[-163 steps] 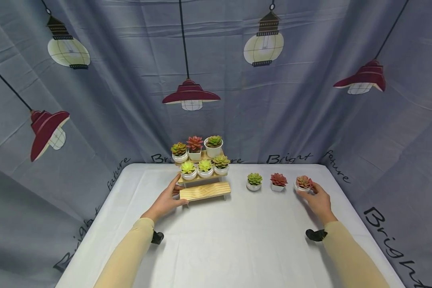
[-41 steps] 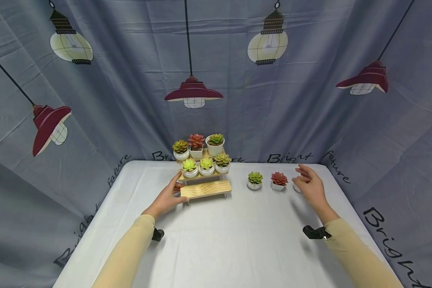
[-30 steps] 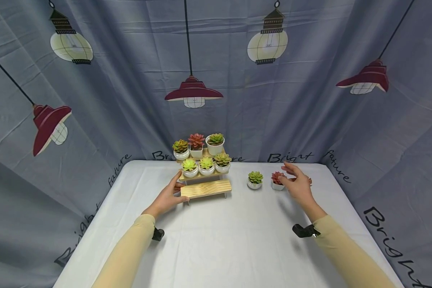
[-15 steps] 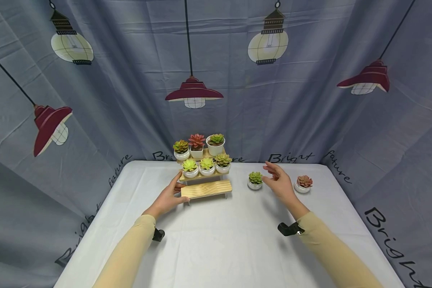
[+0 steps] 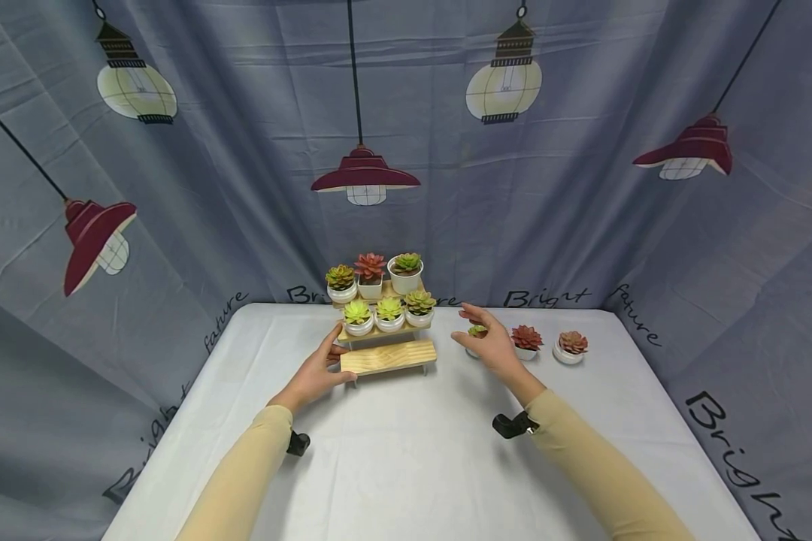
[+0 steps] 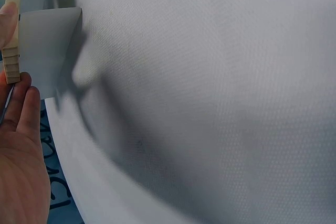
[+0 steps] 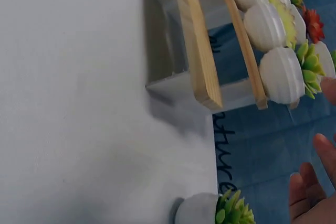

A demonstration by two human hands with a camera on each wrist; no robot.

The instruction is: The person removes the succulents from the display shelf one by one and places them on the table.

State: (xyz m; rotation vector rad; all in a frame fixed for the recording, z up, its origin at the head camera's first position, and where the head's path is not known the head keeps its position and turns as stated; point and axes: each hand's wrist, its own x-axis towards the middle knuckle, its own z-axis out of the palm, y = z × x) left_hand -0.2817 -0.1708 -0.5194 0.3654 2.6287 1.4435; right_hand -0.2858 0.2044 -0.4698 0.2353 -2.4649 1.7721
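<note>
A three-tier wooden plant stand (image 5: 388,358) stands left of centre. Its lowest board is bare; potted succulents fill the upper two tiers, such as a yellow-green one (image 5: 359,315) and a red one (image 5: 369,267). My left hand (image 5: 314,378) holds the stand's left end, thumb and fingers on the lowest board (image 6: 12,40). Right of the stand, my right hand (image 5: 492,347) hovers with fingers spread and nothing in them. It partly hides a green succulent (image 5: 476,330) in a white pot, seen apart from the hand in the right wrist view (image 7: 231,211).
On the white table (image 5: 406,466), a red succulent (image 5: 526,338) and a pinkish one (image 5: 571,346) stand in white pots to the right. A grey-blue curtain (image 5: 243,188) with printed lamps encloses the table's back and sides.
My right hand has let go of the pinkish succulent at the far right and moved left, past the red one, to the green one. My left hand stays on the stand.
</note>
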